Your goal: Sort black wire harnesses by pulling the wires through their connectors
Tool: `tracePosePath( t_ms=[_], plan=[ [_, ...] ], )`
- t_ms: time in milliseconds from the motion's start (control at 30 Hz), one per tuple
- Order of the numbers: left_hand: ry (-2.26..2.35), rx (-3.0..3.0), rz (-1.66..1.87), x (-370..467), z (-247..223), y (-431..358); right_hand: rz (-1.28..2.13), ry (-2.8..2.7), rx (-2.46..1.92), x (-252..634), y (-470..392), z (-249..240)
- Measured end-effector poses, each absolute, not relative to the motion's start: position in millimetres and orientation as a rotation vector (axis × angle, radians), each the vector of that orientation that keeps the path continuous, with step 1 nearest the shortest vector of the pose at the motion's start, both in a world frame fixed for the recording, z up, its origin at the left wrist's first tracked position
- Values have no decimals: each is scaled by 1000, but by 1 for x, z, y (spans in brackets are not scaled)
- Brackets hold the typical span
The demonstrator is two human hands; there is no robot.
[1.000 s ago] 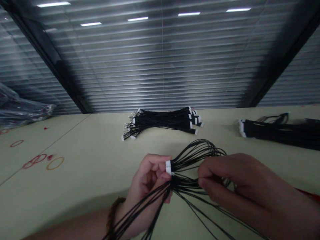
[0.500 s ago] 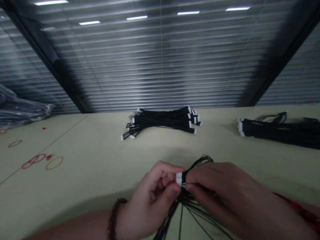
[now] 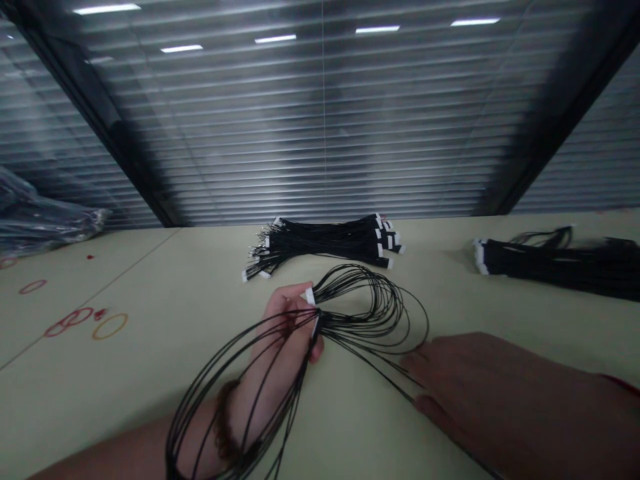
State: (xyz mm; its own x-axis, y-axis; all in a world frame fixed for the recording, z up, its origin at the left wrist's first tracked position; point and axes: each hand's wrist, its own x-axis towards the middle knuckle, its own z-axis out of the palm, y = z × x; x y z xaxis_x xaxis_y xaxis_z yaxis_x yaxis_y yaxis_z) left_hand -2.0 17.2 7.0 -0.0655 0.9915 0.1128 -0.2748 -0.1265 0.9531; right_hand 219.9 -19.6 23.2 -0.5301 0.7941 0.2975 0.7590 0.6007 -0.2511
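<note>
A wire harness [image 3: 380,307] of thin black wires with white connectors is held between my hands, low over the table. My left hand [image 3: 287,320] is closed on it at the connector end. One white connector [image 3: 310,295] shows at the fingertips, and a second one lower down is partly covered by wires. The wires fan out in loops to the right, and another long loop drapes across my left wrist. On the right, my right hand [image 3: 465,387] is closed on some of the black wires, one of which runs out under the palm. Its fingertips are partly hidden.
Behind the hands lies a stack of black wire harnesses [image 3: 325,241] with white connectors. Another black bundle [image 3: 555,260] is at the right. Red rings and a yellow ring [image 3: 110,327] lie at left, near a clear plastic bag [image 3: 50,220]. A blind-covered window [image 3: 320,133] stands behind.
My left hand has moved up and left with the connector end. My right hand has left the connector and drawn right and down along the wires, which now spread into open loops.
</note>
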Motion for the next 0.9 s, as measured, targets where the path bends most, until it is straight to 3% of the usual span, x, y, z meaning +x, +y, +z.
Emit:
tracePosePath(
  t_ms=[200,500,900],
  plan=[
    [901,1058,1472,4,5,14,145,-2852,-1122,198,-28,42],
    [606,1230,1256,0,0,-2,538,-2432,-1261,173,-16,58],
    [557,1221,1288,3,-3,-1,676,-2403,-1351,178,-12,66]
  ],
)
